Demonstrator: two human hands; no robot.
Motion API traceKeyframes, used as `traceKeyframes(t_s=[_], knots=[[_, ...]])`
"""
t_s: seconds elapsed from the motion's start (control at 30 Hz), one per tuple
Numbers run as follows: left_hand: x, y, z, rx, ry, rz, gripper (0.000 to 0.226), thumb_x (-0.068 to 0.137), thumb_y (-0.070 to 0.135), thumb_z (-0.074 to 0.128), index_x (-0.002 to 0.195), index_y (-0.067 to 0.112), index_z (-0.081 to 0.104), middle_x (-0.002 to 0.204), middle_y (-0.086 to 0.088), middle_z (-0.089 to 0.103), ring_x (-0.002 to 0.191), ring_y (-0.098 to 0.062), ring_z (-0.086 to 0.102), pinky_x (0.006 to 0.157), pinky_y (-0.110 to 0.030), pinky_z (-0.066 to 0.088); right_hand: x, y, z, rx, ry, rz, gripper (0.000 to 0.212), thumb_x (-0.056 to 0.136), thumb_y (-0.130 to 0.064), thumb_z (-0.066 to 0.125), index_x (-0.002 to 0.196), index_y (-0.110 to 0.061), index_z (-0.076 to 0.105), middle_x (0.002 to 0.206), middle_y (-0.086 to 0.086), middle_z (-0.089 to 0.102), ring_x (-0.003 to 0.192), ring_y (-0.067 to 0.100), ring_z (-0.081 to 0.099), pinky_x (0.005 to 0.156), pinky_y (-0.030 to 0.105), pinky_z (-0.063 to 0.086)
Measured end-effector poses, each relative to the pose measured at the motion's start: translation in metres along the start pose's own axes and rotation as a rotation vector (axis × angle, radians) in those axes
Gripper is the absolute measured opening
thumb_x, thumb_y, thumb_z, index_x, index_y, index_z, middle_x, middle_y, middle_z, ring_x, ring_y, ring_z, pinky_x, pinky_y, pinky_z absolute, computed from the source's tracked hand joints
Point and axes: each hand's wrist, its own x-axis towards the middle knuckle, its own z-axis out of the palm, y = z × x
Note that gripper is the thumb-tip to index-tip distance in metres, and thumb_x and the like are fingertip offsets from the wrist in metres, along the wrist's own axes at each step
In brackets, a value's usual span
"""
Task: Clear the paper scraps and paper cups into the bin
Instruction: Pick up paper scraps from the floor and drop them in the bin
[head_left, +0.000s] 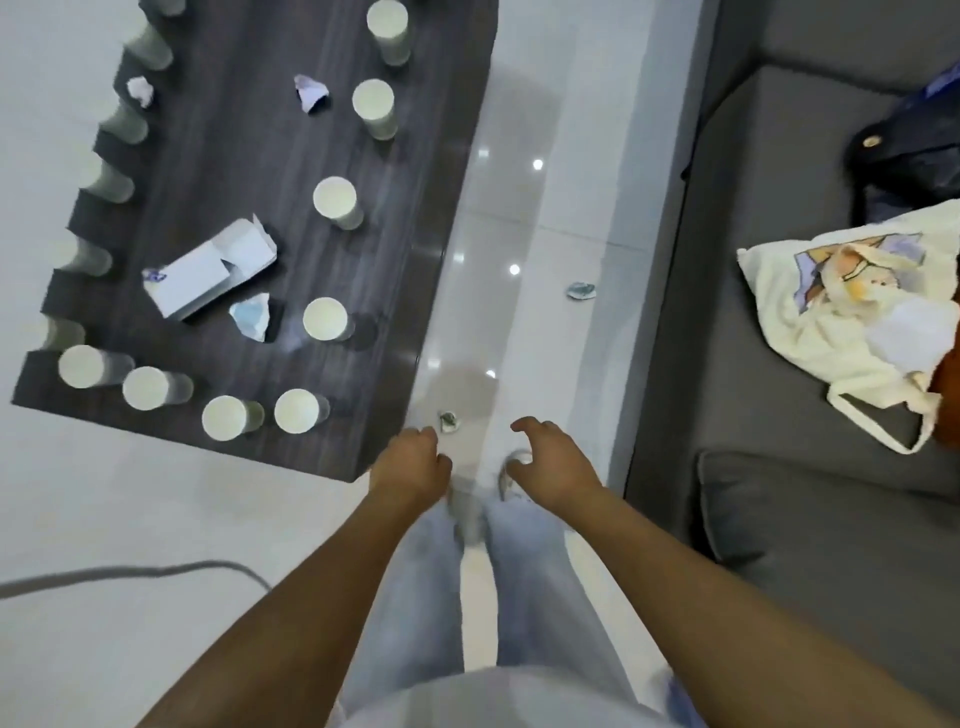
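Standing beside the dark wooden counter (249, 156), the person holds both arms out over the pale tiled floor (104, 509). The left grip (413, 462) hovers just past the counter's near corner with its fingers curled loosely inward and nothing in it; the right grip (553, 462) hangs farther from the counter, toward the grey sofa (779, 467), fingers spread apart and empty. Many white paper cups (324, 318) stand mouth-down across the counter, several ranged along its far and near edges. Among them lie a torn white box (208, 275), a bluish crumpled scrap (252, 322) just beside that box, a purple-tinted scrap (310, 92) near the counter's far end, and a small white wad (140, 89) by its far edge. Off the counter, one small scrap on the floor (448, 420) lies between the two grips, and another floor scrap (581, 290) lies nearer the sofa. A cream tote bag (841, 322) rests on the sofa, well apart from the counter. A grey cable (130, 571) trails over the floor.
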Motion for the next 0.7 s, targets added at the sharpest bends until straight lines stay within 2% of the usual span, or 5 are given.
traceKeyframes(t_s=[0.13, 0.33, 0.47, 0.57, 0.7], knots=[[0.052, -0.006, 0.041, 0.049, -0.005, -0.052, 0.037, 0.093, 0.031, 0.046, 0.123, 0.011, 0.054, 0.125, -0.012, 0.056, 0.114, -0.03, 0.054, 0.093, -0.037, 0.046, 0.072, 0.022, 0.021, -0.025, -0.054, -0.017, 0.052, 0.091, -0.022, 0.057, 0.14, -0.017, 0.041, 0.132, 0.012, 0.048, 0.119, 0.028, 0.05, 0.095, 0.033, 0.042], [0.159, -0.035, 0.115, 0.063, 0.027, -0.128, 0.03, 0.093, 0.026, 0.044, 0.117, 0.01, 0.054, 0.12, -0.01, 0.057, 0.113, -0.028, 0.051, 0.084, -0.035, 0.045, 0.189, 0.071, 0.1, -0.074, -0.123, -0.031, 0.051, 0.09, -0.024, 0.055, 0.138, -0.02, 0.04, 0.129, 0.009, 0.048, 0.117, 0.028, 0.049, 0.095, 0.037, 0.044], [0.227, -0.069, 0.197, 0.142, 0.026, -0.046, 0.032, 0.094, 0.028, 0.043, 0.122, 0.015, 0.051, 0.122, -0.005, 0.056, 0.111, -0.022, 0.052, 0.086, -0.032, 0.045, 0.273, 0.115, 0.171, -0.103, -0.09, -0.082, 0.048, 0.089, -0.026, 0.056, 0.135, -0.021, 0.042, 0.121, 0.007, 0.052, 0.111, 0.027, 0.052, 0.088, 0.04, 0.048], [0.27, -0.096, 0.254, 0.11, 0.028, -0.065, 0.031, 0.094, 0.029, 0.046, 0.123, 0.018, 0.05, 0.124, -0.001, 0.055, 0.112, -0.019, 0.053, 0.088, -0.03, 0.046, 0.33, 0.139, 0.226, -0.095, -0.061, -0.093, 0.049, 0.089, -0.023, 0.057, 0.136, -0.021, 0.042, 0.126, 0.007, 0.052, 0.114, 0.027, 0.05, 0.091, 0.038, 0.047], [0.315, -0.13, 0.311, 0.155, 0.068, -0.075, 0.039, 0.095, 0.034, 0.044, 0.132, 0.02, 0.042, 0.136, 0.0, 0.047, 0.122, -0.018, 0.047, 0.094, -0.029, 0.044, 0.399, 0.152, 0.288, -0.101, -0.039, -0.155, 0.052, 0.087, -0.019, 0.057, 0.137, -0.017, 0.042, 0.127, 0.01, 0.051, 0.111, 0.029, 0.05, 0.089, 0.038, 0.047]])
